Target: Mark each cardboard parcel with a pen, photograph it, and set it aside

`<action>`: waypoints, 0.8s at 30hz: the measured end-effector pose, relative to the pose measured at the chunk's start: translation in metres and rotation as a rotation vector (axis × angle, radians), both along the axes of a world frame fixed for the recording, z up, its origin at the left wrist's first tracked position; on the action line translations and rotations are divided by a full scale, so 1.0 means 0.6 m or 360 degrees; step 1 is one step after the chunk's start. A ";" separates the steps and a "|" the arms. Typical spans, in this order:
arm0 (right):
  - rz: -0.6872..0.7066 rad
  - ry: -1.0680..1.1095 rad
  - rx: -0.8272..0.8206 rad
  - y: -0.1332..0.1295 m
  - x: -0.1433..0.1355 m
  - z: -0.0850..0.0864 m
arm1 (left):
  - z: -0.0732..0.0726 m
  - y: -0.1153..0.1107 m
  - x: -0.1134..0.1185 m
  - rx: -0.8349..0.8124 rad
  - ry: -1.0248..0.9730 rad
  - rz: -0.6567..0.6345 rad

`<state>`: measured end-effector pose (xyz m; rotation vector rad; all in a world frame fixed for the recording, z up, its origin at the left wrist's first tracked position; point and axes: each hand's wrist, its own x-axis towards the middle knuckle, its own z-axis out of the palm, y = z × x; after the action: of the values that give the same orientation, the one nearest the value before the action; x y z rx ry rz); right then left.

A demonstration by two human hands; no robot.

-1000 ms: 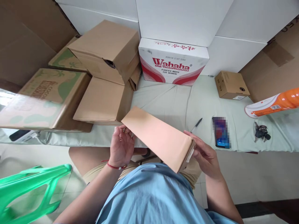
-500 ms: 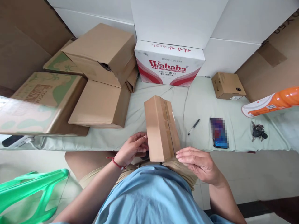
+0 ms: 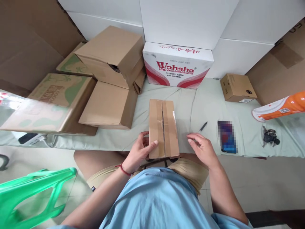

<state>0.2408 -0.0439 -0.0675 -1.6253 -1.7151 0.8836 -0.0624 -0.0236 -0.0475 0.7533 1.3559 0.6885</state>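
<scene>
A small brown cardboard box (image 3: 156, 127) stands at the table's front edge, its taped seam facing up. My left hand (image 3: 143, 148) grips its near left side, the thumb on top and the fingers against the side wall, partly hidden. To the right of the box and apart from it, my right hand (image 3: 202, 148) hovers with loosely bent fingers, thumb and forefinger slightly apart, holding nothing I can see. Just beyond those fingers lies a black pen (image 3: 203, 126), its lower end covered by the hand.
Stacked cartons (image 3: 109, 103) stand at left, a Wahaha water carton (image 3: 177, 68) at the back. On the right are a small box (image 3: 235, 89), a phone (image 3: 227, 136), keys (image 3: 270, 136) and an orange-and-white bottle (image 3: 281, 106). A green stool (image 3: 47, 190) stands on the floor at lower left.
The box has tipped so its taped face points up, and my left thumb has come onto that face. My right hand has moved off the box's near corner, rightward to the pen.
</scene>
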 end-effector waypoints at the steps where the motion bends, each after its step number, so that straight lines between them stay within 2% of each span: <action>1: -0.0064 -0.0096 0.0055 0.002 0.004 -0.005 | -0.001 0.000 -0.001 -0.0016 -0.0052 0.0031; 5: -0.0272 -0.0667 0.0122 0.011 0.043 -0.031 | -0.010 -0.005 -0.017 -0.0191 -0.0437 0.0200; 8: -0.0162 -0.1024 0.0014 0.021 0.066 -0.040 | -0.018 -0.008 -0.031 -0.0343 -0.0625 0.0344; 12: 0.0058 -0.1277 -0.0134 0.043 0.064 -0.024 | -0.024 -0.016 -0.026 -0.0474 -0.0889 0.0439; 15: 0.0187 -0.1413 -0.0261 0.065 0.056 0.000 | -0.035 -0.030 -0.014 -0.0534 -0.1033 0.0372; 18: 0.0311 -0.1570 -0.0366 0.085 0.053 0.020 | -0.052 -0.046 -0.006 -0.0605 -0.1042 0.0216; 21: 0.0397 -0.1652 -0.0385 0.099 0.053 0.030 | -0.065 -0.057 -0.005 -0.0712 -0.1004 0.0142; 24: 0.0415 -0.1668 -0.0343 0.105 0.053 0.033 | -0.065 -0.061 -0.002 -0.0735 -0.0969 0.0144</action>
<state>0.2723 0.0188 -0.0475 -2.2571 -2.6289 0.2922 -0.0633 -0.0599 -0.0867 0.0902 0.9318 0.5792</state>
